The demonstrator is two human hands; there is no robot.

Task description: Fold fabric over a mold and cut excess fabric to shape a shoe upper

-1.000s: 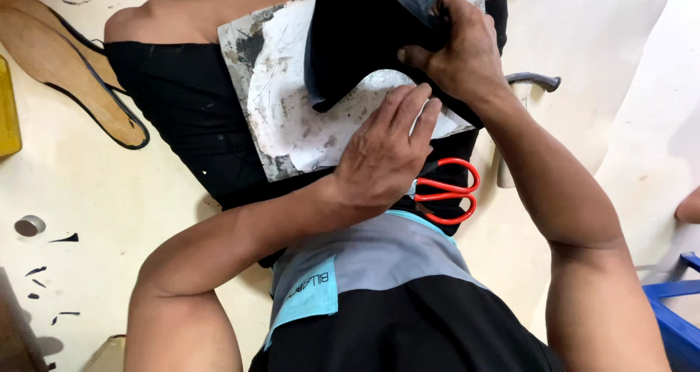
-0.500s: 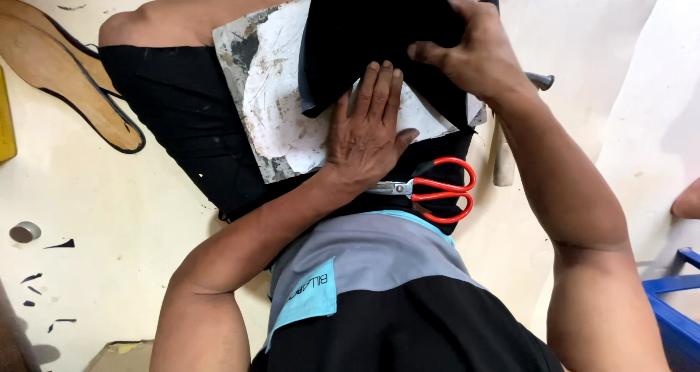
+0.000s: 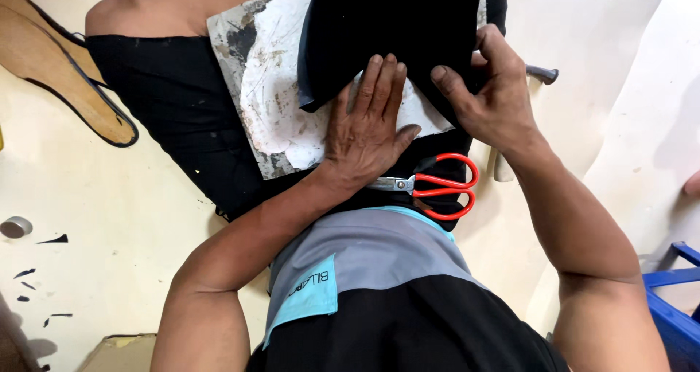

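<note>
A black sheet of material (image 3: 394, 29) lies over a worn white board (image 3: 270, 95) that rests on my lap. My left hand (image 3: 364, 128) lies flat with fingers together, pressing the sheet's lower edge onto the board. My right hand (image 3: 485, 99) pinches the sheet's right edge between thumb and fingers. Red-handled scissors (image 3: 437, 186) lie on my lap just below both hands, touched by neither.
Brown shoe insoles (image 3: 65, 80) with dark rims lie on the cream floor at the upper left. Small black scraps (image 3: 51, 239) and a grey roll (image 3: 16, 227) sit at the left. A hammer (image 3: 543, 73) lies right of my lap. A blue crate (image 3: 674, 299) stands at the lower right.
My left hand slid from an angled grip to lie flat on the sheet's lower edge. My right hand shifted down the sheet's right edge. The view moved closer.
</note>
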